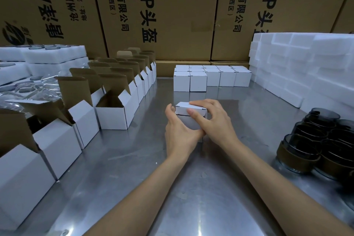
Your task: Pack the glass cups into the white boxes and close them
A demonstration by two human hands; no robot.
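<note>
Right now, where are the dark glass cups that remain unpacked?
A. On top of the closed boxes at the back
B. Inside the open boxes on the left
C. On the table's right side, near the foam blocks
C: the dark glass cups stand clustered on the metal table at the right, just in front of the white foam blocks.

box in hand (188, 115): small white carton, lid folded down, sitting mid-table
closed boxes (210, 77): neat white block at the back, all shut
open boxes (115, 109): rows along the left, brown flaps standing up
glass cups (316, 145): dark tinted, brown bands, clustered far right, upright
</note>
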